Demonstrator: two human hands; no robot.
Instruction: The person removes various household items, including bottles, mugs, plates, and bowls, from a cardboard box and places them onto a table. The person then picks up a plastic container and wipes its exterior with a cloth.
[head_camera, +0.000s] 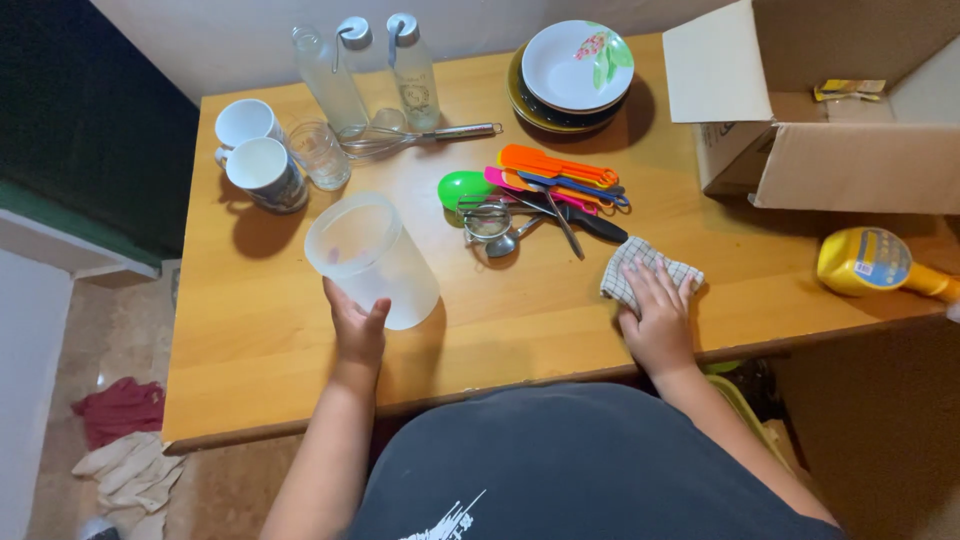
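My left hand (357, 325) grips a frosted translucent plastic jug (370, 258) from its near side; the jug stands on the wooden table (260, 330) left of centre. My right hand (660, 315) lies flat, fingers spread, pressing a checked cloth (632, 265) onto the table near the front edge. Just beyond the cloth is a heap of kitchen utensils (545, 195): orange and pink spatulas, a green spoon, a small strainer, metal spoons and a black-handled tool.
Two white mugs (255, 150) and a glass (320, 155) stand at the far left. Behind them are glass bottles (370, 75) and a whisk (420, 135). Stacked plates (572, 70) sit at the back. An open cardboard box (830, 110) and a yellow bottle (875, 262) lie right.
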